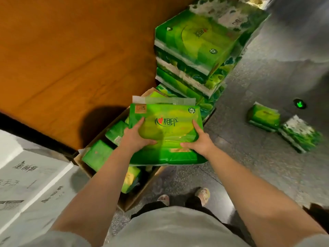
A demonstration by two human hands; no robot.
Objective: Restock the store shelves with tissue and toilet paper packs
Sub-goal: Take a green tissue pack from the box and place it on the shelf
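I hold a green tissue pack (167,122) with printed characters in both hands, above an open cardboard box (83,166) on the floor. My left hand (135,136) grips its left side, thumb across the front. My right hand (197,139) grips its right side the same way. Inside the box lie several smaller green tissue packs (97,155). A tall stack of green tissue packs (194,47) stands just behind the box.
A wide orange-brown wooden surface (62,59) fills the upper left. A grey printed carton (30,184) sits at the lower left. Two loose green packs (265,116) (302,134) lie on the dark speckled floor at right. My feet (203,195) stand beside the box.
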